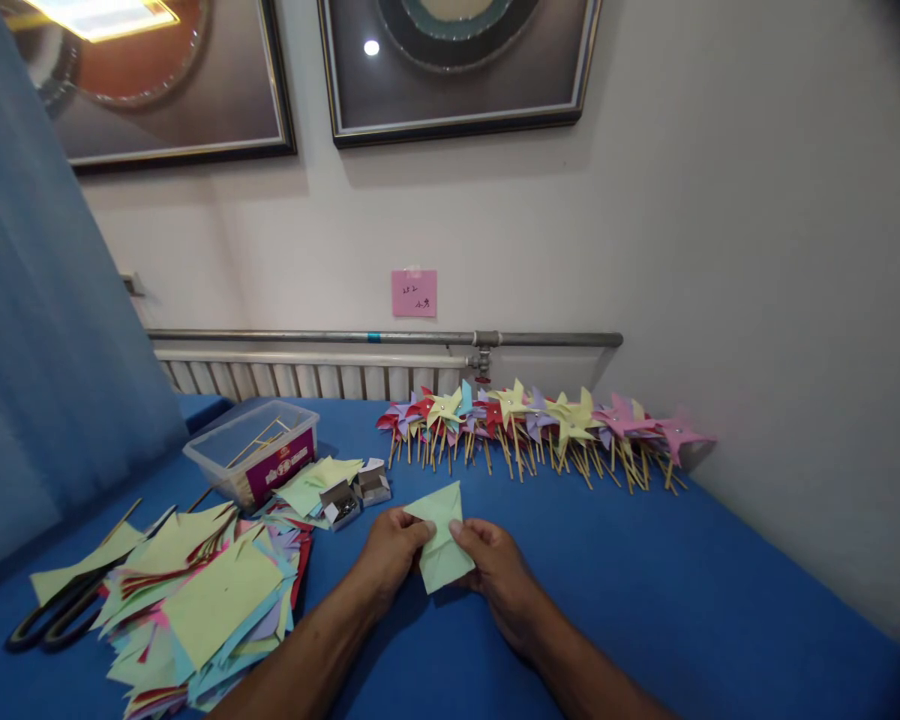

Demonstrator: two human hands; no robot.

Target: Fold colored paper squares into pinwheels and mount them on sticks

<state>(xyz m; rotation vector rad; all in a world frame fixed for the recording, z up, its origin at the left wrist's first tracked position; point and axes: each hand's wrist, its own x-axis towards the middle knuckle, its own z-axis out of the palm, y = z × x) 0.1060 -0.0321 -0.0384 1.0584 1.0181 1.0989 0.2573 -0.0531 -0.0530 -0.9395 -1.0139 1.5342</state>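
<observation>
Pale green paper [444, 550] held over blue table [682, 600], from where I stand. Left hand [388, 550] and right hand [498, 568] pinch opposite sides, closed onto it. Likely light, thin, easily creased or torn; best pinched gently near edges.

Two hands: one left hand [390, 552], one right hand [497, 568]. One pale green paper square [443, 545] between them. Pinwheels [574, 422]: more than ten, too overlapped for an exact count. One large heap of coloured paper sheets [223, 598], its sheets too many to number. One clear plastic tub [217, 455], two small cardboard boxes [373, 487], one pair of scissors [88, 580]. One bench [645, 590], one curtain [45, 300], one radiator [352, 382], one pink note [414, 294], two framed pictures [457, 100].
</observation>
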